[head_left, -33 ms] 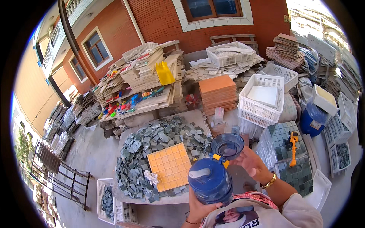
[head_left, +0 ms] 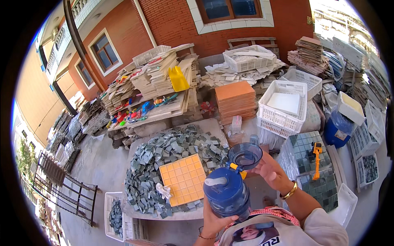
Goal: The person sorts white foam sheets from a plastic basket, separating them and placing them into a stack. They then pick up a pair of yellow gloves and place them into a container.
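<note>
Two bare hands flank a translucent blue water bottle (head_left: 230, 199), which stands between them in front of the person's printed shirt (head_left: 264, 230), by the near edge of the table (head_left: 178, 215). Its long axis runs from the cap, facing up toward the head, down and slightly rightward to a base that is out of sight; how far it leans cannot be told. On its left side, the left hand (head_left: 214, 220) wraps the body low down, grasping it, and is the nearer hand to it. The right hand (head_left: 273, 171) is raised just beyond the bottle on the right, beside the swung-open round lid (head_left: 245, 156); its fingers bend loosely, partly behind the rim, and whether they grip it cannot be told. The bottle looks glossy and jug-like, with a solid dark-blue cap, a pale grey spout (head_left: 216, 181) lying across it, and a yellow latch (head_left: 235, 167) toward the clear, smoky-blue lid. Grey-green mosaic tiles (head_left: 164, 149) and an orange grid tray (head_left: 183, 180) lie leftward on the table.
</note>
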Action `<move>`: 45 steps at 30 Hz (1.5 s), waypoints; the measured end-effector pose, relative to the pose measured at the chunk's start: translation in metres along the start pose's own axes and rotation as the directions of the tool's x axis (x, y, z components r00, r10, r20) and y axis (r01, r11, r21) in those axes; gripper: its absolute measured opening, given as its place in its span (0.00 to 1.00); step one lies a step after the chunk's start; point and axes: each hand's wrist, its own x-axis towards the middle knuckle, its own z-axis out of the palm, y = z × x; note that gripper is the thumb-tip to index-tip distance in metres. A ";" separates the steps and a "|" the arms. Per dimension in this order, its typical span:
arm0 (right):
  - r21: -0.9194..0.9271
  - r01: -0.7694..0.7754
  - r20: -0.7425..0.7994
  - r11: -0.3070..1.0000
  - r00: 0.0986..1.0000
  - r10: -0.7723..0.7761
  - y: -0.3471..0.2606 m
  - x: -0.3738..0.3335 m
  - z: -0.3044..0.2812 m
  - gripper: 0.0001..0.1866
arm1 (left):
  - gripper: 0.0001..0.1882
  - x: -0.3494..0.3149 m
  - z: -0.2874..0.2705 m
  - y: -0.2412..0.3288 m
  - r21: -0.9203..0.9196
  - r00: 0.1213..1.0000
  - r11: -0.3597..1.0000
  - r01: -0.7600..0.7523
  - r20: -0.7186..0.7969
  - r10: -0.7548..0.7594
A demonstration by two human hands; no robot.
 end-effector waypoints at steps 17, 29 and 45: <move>-0.783 0.455 0.526 0.425 0.848 0.060 -0.004 0.012 0.039 0.21 | 0.51 -0.035 -0.011 -0.071 0.110 0.958 0.956 0.270 0.072 -0.279; -0.771 -0.010 0.312 0.637 0.866 0.391 -0.019 -0.007 0.019 0.39 | 0.51 -0.027 -0.038 -0.090 0.033 0.928 0.966 0.258 0.270 -0.257; -0.971 -0.171 -0.108 0.167 0.937 0.333 0.186 0.197 -0.196 0.35 | 0.18 -0.090 -0.172 -0.288 0.836 0.930 0.474 0.276 -0.108 -0.351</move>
